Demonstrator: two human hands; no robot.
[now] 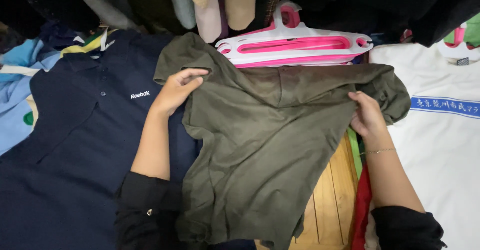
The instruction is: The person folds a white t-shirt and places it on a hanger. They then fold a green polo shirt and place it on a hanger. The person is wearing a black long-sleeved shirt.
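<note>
Now, left hand (176,90) pinching olive shirt (260,145) at shoulder, right hand (367,114) gripping other sleeve — arms spread.

A wooden plank surface (332,205) shows only at five o'clock. Spread on it are an olive green shirt (260,150) at centre, a navy polo shirt (65,145) at nine o'clock, a white printed shirt (440,150) at three o'clock, and pink-and-white hangers (295,44) at twelve.

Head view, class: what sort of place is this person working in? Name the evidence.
Probably a clothes-sorting or laundry spot at home, or a second-hand stall. Both hands spread an olive shirt over a heap of garments, a navy polo lies beside it, and pink-and-white hangers are stacked above.
</note>
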